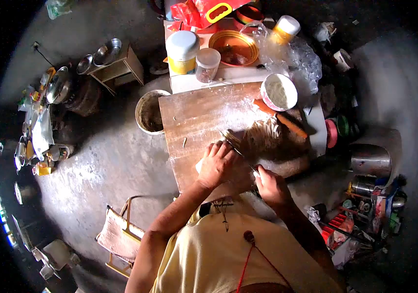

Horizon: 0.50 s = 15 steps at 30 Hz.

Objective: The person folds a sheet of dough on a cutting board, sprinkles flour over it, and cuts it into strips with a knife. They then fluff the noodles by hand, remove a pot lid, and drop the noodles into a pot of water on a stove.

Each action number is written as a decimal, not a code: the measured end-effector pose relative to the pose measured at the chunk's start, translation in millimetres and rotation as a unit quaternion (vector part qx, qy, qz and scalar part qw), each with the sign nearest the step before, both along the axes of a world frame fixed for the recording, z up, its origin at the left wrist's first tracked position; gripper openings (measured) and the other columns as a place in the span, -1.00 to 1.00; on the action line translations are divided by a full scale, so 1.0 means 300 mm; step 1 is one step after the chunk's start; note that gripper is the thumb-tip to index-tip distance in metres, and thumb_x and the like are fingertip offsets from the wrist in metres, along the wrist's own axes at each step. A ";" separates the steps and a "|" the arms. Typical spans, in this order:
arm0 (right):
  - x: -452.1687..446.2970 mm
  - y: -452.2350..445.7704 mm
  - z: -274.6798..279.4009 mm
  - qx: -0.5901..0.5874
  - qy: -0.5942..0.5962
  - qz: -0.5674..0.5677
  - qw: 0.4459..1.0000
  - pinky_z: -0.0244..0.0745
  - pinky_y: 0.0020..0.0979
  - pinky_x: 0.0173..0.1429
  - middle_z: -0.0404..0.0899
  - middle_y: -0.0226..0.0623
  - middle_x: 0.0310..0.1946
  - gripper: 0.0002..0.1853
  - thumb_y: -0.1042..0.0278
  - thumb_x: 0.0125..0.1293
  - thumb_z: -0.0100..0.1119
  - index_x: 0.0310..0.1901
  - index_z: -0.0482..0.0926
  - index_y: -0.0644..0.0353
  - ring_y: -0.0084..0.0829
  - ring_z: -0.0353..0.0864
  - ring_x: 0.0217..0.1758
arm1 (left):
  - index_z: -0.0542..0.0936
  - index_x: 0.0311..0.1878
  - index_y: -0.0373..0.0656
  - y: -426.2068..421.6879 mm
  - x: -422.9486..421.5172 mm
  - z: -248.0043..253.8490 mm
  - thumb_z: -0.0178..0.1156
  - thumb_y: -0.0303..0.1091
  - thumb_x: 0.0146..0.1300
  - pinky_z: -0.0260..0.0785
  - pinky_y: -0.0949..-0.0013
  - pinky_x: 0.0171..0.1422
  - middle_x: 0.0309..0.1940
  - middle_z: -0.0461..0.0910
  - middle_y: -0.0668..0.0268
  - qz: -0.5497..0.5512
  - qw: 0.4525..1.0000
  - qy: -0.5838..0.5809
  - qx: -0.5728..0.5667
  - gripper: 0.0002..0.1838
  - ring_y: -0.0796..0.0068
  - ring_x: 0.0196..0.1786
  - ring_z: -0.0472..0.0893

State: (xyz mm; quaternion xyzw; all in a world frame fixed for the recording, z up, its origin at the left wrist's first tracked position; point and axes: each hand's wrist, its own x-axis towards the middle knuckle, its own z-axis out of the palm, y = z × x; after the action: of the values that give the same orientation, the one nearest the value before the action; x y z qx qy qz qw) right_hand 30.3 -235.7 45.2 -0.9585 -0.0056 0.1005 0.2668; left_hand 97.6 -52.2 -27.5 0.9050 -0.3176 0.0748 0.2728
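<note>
On the floured wooden board (194,115), my left hand (216,163) presses down with its fingers together on pale dough, of which a white edge shows beside the palm. My right hand (271,185) is closed round the handle of a knife (240,154), whose blade runs up and left beside my left fingertips. Pale cut strips (228,136) lie at the blade's far end. Farther right on the board is a heap of pale strips (267,129), with an orange carrot (292,125) next to it. A white bowl (279,92) of pale contents stands at the board's far right corner.
Left of the board is a bucket (150,112). Behind it, a white table (184,85) bears a large white-lidded jar (183,51), a clear jar (208,64), an orange bowl (233,48) and plastic bags. A folding stool (118,234) stands at lower left.
</note>
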 end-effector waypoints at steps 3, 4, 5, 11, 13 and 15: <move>0.045 0.053 -0.117 0.011 -0.148 -0.009 0.989 0.43 -0.13 -0.29 0.52 0.08 -0.40 -0.80 0.36 0.25 -0.01 -0.20 0.46 0.31 0.06 0.52 -0.29 | 0.47 -0.07 -0.06 -0.013 0.007 -0.024 0.10 -0.30 0.02 0.16 0.07 0.19 0.01 0.39 0.15 0.011 0.999 0.016 -0.026 -0.66 0.09 0.11 0.34; 0.078 0.056 -0.151 -0.029 -0.116 0.016 0.993 0.45 -0.19 -0.30 0.54 0.04 -0.41 -0.77 0.36 0.23 0.05 -0.13 0.46 0.29 -0.03 0.55 -0.34 | 0.46 -0.06 -0.07 -0.007 0.003 -0.032 0.10 -0.29 0.05 0.16 0.08 0.20 -0.02 0.40 0.16 -0.007 1.000 0.023 -0.009 -0.66 0.09 0.11 0.34; 0.113 0.058 -0.173 -0.068 -0.085 0.043 0.993 0.46 -0.26 -0.31 0.55 -0.01 -0.42 -0.73 0.36 0.22 0.10 -0.07 0.46 0.27 -0.12 0.57 -0.39 | 0.46 -0.06 -0.07 -0.012 0.001 -0.036 0.10 -0.29 0.05 0.16 0.08 0.20 -0.02 0.40 0.16 -0.006 1.000 0.023 -0.009 -0.66 0.09 0.11 0.34; 0.011 0.018 -0.076 0.020 -0.052 -0.009 0.998 0.42 -0.11 -0.25 0.52 0.08 -0.33 -0.76 0.31 0.25 0.00 -0.15 0.45 0.29 0.10 0.50 -0.25 | 0.46 -0.07 -0.09 0.010 -0.017 -0.025 0.10 -0.30 0.05 0.20 0.11 0.17 -0.04 0.40 0.15 0.022 0.997 0.040 -0.066 -0.67 0.10 0.09 0.35; 0.014 0.047 -0.058 -0.033 0.042 -0.014 0.998 0.42 -0.11 -0.25 0.52 0.09 -0.36 -0.77 0.34 0.24 0.02 -0.14 0.45 0.29 0.09 0.50 -0.26 | 0.47 -0.10 -0.08 0.016 -0.010 -0.028 0.11 -0.31 0.03 0.22 0.12 0.14 -0.06 0.40 0.15 0.010 0.999 0.007 -0.043 -0.69 0.11 0.06 0.37; 0.068 0.087 -0.160 -0.012 -0.086 -0.005 0.996 0.46 -0.23 -0.25 0.53 0.07 -0.38 -0.72 0.39 0.20 0.10 -0.07 0.46 0.31 -0.04 0.56 -0.31 | 0.47 -0.12 -0.08 0.005 -0.009 -0.021 0.11 -0.32 0.02 0.23 0.13 0.15 -0.07 0.40 0.16 0.014 0.998 0.022 -0.058 -0.71 0.11 0.05 0.37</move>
State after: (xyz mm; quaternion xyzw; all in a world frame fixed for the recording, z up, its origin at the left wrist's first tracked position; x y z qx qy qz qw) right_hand 50.7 -209.5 -2.9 -0.9666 -0.0225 0.0163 0.2547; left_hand 95.1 -50.6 -33.6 0.8936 -0.2940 0.0765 0.3304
